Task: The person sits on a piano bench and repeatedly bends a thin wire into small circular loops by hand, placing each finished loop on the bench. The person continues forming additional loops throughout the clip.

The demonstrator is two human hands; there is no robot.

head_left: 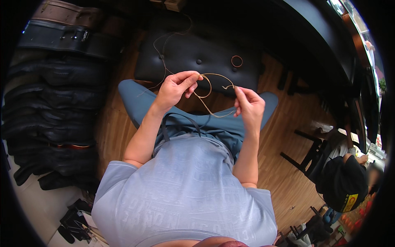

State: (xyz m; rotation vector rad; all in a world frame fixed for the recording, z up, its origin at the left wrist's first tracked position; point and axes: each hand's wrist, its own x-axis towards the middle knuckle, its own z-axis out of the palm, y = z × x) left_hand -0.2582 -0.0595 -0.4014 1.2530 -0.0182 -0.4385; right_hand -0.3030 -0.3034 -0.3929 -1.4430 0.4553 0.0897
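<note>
A thin golden-tan string [222, 75] is looped between my hands above my lap. My left hand [179, 87] pinches it between thumb and fingers where the strands cross, with a small loop hanging beside the fingertips. My right hand [249, 107] has its thumb and forefinger closed on the string near a curled end. Another strand curves below, from the left hand's loop to the right hand's lower fingers. A finer, loosely curling strand [154, 44] trails over the bench by my left hand; whether it joins the string I cannot tell.
Ahead stands a black tufted bench [177, 61] with a small copper-coloured ring [236, 61] on it. Black padded bags [53, 107] and hard cases [61, 41] line the left. At right, a person in black [343, 181] sits near a black stool [302, 154] on the wooden floor [271, 181].
</note>
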